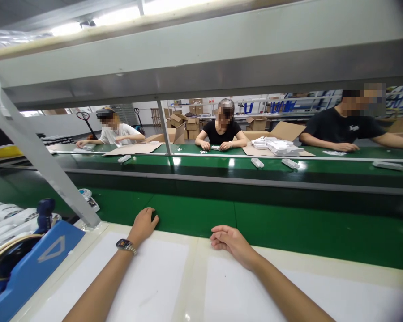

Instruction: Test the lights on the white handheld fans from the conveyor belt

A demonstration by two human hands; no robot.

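Note:
My left hand (144, 226), with a watch (126, 245) on its wrist, rests at the far edge of the white worktop (147, 286). Its fingers reach over the green surface (188, 210) and hold nothing that I can see; the thumb stands apart. Farther right, my right hand (231, 243) lies over the same edge, its fingers loosely bent and nothing visible in them. Neither hand touches a part.
A blue tape dispenser (50, 257) stands at the left, beside several white parts (10, 219). A slanted metal post (47, 147) and an overhead shelf (201, 58) frame the view. Three co-workers sit across the green conveyor (204, 165), which carries several white housings (257, 163).

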